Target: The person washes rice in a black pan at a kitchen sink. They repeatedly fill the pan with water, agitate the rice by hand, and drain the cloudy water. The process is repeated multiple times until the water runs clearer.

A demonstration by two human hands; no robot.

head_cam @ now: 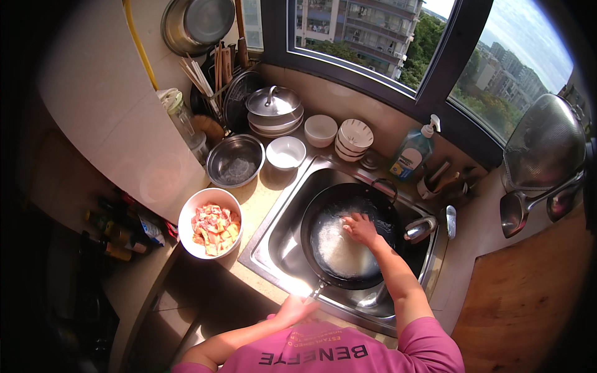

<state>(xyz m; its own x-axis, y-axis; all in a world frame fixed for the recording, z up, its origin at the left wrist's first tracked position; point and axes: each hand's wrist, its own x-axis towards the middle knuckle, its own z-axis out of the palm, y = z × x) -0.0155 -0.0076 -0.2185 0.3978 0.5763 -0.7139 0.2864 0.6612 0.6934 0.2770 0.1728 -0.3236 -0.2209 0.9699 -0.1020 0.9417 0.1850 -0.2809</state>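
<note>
A black wok (305, 238) with cloudy, whitish water in it rests in the stainless steel sink (280, 238). Its long handle (319, 290) points towards me, and my left hand (295, 309) is closed around the end of it. Inside the wok, my right hand (361, 229) reaches down to the wet surface with the palm turned under. Whether anything lies beneath its fingers is hidden. A small loop handle (388, 183) stands on the wok's far rim. The chrome faucet (419, 228) is just right of the wok.
Left of the sink stands a white bowl of raw cut meat (234, 233). Behind are a steel basin (235, 161), a white bowl (286, 153), stacked bowls (355, 135) and a soap bottle (411, 151). A wooden board (522, 298) lies right; a spatula (515, 212) hangs nearby.
</note>
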